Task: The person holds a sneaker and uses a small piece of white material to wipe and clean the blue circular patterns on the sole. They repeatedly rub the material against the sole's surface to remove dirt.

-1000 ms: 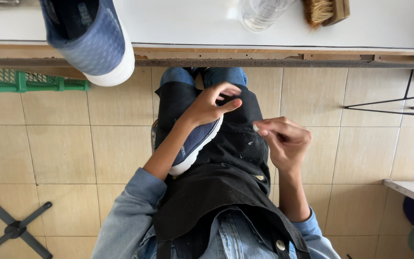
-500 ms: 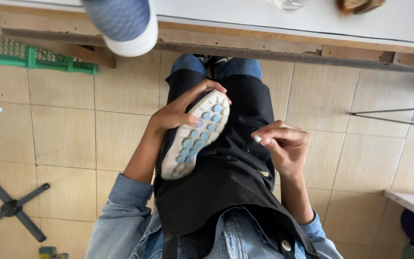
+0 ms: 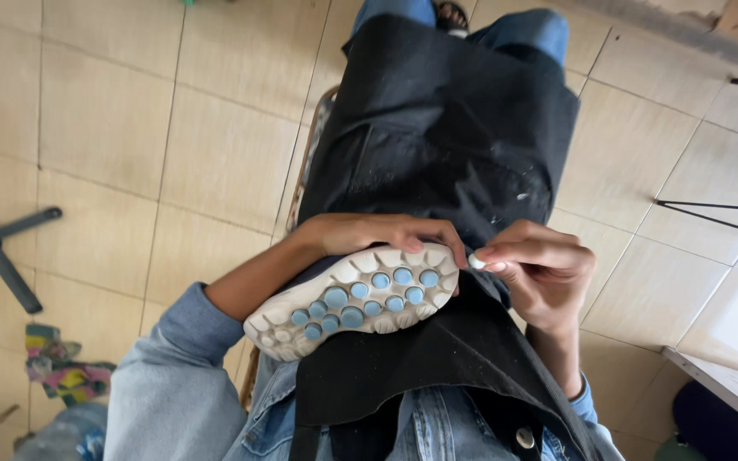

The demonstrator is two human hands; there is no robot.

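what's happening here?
A seated person in a black apron and denim jacket holds a shoe across the lap, sole up: white sole with light blue round studs. The left hand wraps over the shoe's far edge, near one end. The right hand is right at that end, pinching a small white piece between its fingertips; what it is cannot be told. Below is a tiled floor.

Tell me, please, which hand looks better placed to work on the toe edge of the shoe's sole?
Probably the right hand: its fingertips pinch a small white piece right at the toe of the shoe, while the left hand grips the shoe, steadying it sole-up.
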